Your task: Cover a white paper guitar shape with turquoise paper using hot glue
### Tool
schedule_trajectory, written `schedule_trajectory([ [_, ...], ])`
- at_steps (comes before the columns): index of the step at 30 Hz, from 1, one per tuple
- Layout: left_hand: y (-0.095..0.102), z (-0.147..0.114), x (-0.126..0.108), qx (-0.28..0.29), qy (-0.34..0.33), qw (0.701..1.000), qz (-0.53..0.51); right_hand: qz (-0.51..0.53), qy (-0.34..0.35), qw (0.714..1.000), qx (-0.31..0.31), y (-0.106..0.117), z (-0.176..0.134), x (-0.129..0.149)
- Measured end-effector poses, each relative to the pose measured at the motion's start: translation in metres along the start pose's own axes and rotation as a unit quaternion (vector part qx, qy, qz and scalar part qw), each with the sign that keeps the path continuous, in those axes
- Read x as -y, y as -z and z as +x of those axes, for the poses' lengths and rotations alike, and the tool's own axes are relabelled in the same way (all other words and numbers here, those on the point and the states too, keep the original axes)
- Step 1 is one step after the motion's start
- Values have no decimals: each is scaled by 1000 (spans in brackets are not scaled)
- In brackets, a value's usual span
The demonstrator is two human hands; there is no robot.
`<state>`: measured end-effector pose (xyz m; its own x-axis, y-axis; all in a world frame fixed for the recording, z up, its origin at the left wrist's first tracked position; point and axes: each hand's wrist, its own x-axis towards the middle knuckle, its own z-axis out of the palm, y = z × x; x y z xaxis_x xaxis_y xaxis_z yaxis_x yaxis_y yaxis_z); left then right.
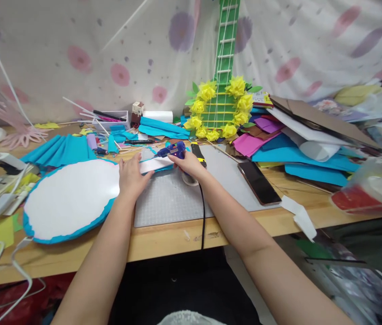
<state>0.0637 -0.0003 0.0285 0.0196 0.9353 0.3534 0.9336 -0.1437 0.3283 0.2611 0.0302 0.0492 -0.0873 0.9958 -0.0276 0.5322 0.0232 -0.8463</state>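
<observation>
A white board (72,200) with blue crepe paper wrapped round its edge lies flat, its rounded body to the left and a narrow neck (157,164) pointing right. My left hand (132,175) grips it where body meets neck, thumb on the near side and fingers across to the far edge. My right hand (188,163) is closed round a dark blue glue gun (174,150), whose nozzle points left over the neck. From below this hand a black cord (203,221) runs off the table's front edge. Beneath the neck is a grey cutting mat (163,205).
A green paper guitar (223,67) with yellow flowers stands at the back. Beside my right hand are a yellow-black cutter (198,153) and a phone (259,183). Coloured paper (299,149) is piled right; blue crepe paper (64,151) and white cables (21,268) lie left.
</observation>
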Motion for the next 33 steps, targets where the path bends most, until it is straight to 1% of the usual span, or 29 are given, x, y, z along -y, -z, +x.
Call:
schedule_trajectory([
  [3,1,-1,-4,21,12,1000,11,-29,0,1000,-1,-9,1,0],
  [9,3,-1,-10,49,25,998,24,-42,-6,999,-8,-10,0,-3],
  [16,0,-1,-8,46,23,998,27,-58,2,998,-18,-15,2,-1],
  [24,-2,-2,-10,44,21,998,36,-59,15,998,-22,-15,1,-1],
  [33,-5,-2,-8,40,26,998,27,-58,13,998,-22,-15,0,0],
])
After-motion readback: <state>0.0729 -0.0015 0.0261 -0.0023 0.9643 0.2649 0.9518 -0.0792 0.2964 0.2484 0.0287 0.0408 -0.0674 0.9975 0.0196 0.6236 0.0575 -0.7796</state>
